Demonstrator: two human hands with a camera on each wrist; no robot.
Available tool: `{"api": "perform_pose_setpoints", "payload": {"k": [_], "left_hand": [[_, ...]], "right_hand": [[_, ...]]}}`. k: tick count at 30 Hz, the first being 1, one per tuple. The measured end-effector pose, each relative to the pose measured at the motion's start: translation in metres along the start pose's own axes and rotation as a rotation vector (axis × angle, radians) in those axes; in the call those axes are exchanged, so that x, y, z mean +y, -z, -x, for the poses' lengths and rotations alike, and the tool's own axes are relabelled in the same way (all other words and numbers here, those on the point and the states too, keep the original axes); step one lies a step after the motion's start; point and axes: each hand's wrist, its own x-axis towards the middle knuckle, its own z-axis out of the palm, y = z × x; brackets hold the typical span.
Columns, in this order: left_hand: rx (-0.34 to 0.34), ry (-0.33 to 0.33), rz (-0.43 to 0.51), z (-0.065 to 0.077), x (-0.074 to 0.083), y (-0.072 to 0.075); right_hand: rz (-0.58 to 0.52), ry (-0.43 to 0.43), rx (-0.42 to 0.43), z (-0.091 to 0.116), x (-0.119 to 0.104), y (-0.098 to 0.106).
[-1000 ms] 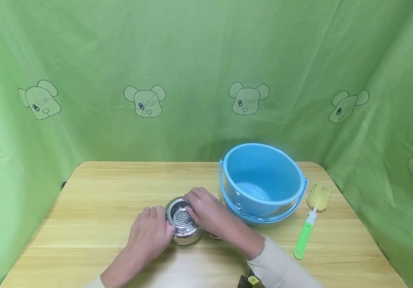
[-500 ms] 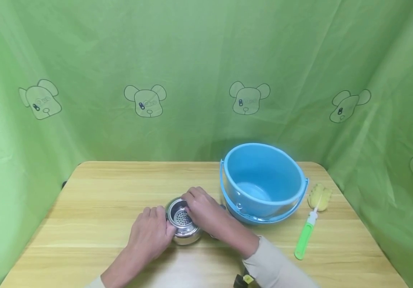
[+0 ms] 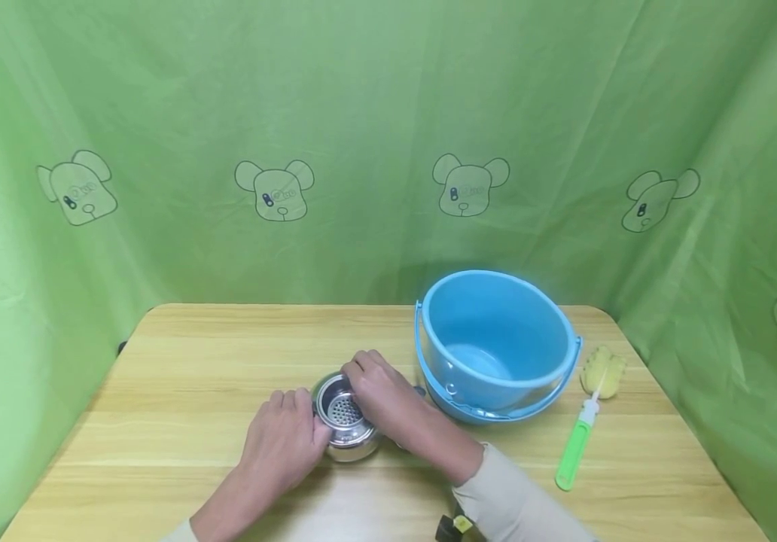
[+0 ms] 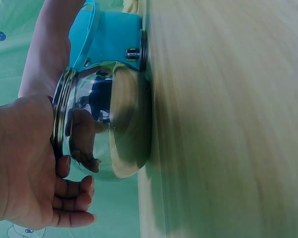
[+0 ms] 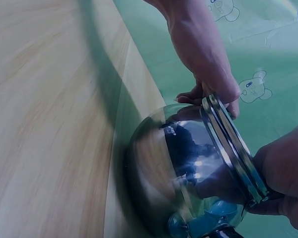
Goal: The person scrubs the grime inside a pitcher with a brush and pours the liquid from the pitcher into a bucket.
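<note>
A round, shiny stainless steel pot (image 3: 353,449) stands upright on the wooden table, its mouth facing up. A perforated strainer (image 3: 344,411) sits inside the mouth. My left hand (image 3: 284,436) holds the near left of the rim, thumb at the front. My right hand (image 3: 382,395) pinches the rim on the far right, fingers bent over the edge. In the left wrist view the pot's polished side (image 4: 107,124) shows beside the left palm. A lid (image 4: 143,49) with a knob lies on the table beyond the pot, mostly hidden behind my right hand in the head view.
A blue bucket (image 3: 448,357) with its handle lowered stands at the back right. Right of it lies a sponge brush (image 3: 574,452) with a green handle. A green curtain (image 3: 361,113) surrounds the table (image 3: 226,346). A black and yellow item (image 3: 452,527) is beside my right sleeve.
My right forearm and sleeve have shifted slightly left, uncovering a bit of the lid. Both hands stay at the pot's rim, and the pot has not visibly moved.
</note>
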Motion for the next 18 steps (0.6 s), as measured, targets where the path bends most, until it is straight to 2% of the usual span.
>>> {"api": "perform_pose_setpoints", "payload": {"k": [18], "left_hand": [[-0.019, 0.006, 0.003, -0.0007, -0.0002, 0.0004]], "right_hand": [[-0.016, -0.026, -0.013, -0.0037, 0.0006, -0.001]]}}
